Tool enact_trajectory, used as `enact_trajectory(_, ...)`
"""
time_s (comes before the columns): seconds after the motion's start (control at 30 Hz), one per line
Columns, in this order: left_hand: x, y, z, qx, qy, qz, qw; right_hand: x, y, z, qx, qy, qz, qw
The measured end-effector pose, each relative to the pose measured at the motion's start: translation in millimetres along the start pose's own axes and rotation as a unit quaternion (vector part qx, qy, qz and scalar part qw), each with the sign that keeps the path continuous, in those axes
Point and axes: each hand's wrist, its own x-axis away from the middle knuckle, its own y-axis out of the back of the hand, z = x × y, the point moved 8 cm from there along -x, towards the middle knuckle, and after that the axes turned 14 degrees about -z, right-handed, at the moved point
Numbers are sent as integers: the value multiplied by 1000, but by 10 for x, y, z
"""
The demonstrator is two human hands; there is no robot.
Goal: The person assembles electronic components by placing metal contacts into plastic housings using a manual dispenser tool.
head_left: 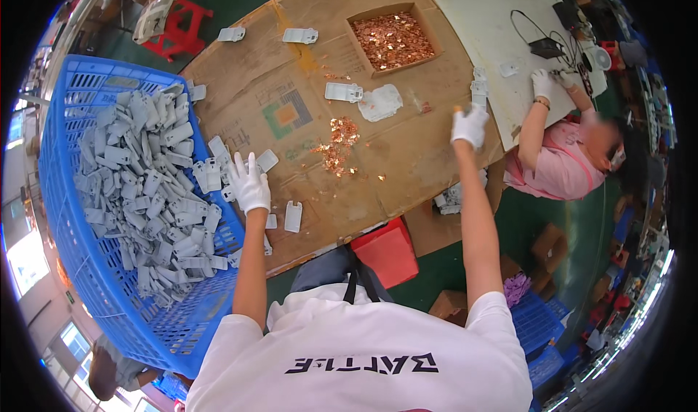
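My left hand (pixel 249 184), in a white glove, is spread open at the table's left edge. Its fingers reach beside several light grey plastic casings (pixel 211 174) lying next to the blue crate. One more grey casing (pixel 293 216) lies just right of my left wrist. At the table's right side my gloved right hand (pixel 470 126) looks closed, with an orange-yellow tip showing at its upper left; what it holds, if anything, I cannot make out. A short row of grey casings (pixel 479 85) lies just beyond it. Mid-table is a loose pile of small copper-coloured pieces (pixel 339 147).
A large blue crate (pixel 178 350) full of grey casings stands at left. A cardboard box (pixel 436 49) of copper pieces sits at the table's far side, near a whitish flat piece (pixel 379 102). A person in pink (pixel 556 158) works at the white table (pixel 480 12) on the right.
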Motion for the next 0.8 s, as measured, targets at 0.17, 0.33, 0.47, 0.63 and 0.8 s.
enact_trajectory(0.17, 25, -357, 93, 3, -21, 38, 999, 1166, -396, 1386, -117, 344, 215, 907)
enact_trajectory(0.33, -129, -416, 115, 38, 65, 59, 995, 1228, -793, 1495, -149, 328, 240, 901)
enact_trajectory(0.47, -131, -353, 321, 21, 82, 55, 995, 1275, -912, 1685, -88, 391, 259, 879)
enact_trajectory(0.63, -137, 35, 288, 73, 98, 34, 992, 1269, -988, 1878, 98, 402, 225, 882)
enact_trajectory(0.8, 53, 154, 462, 108, 210, 56, 970, 1297, -923, 1817, 94, 386, 185, 899)
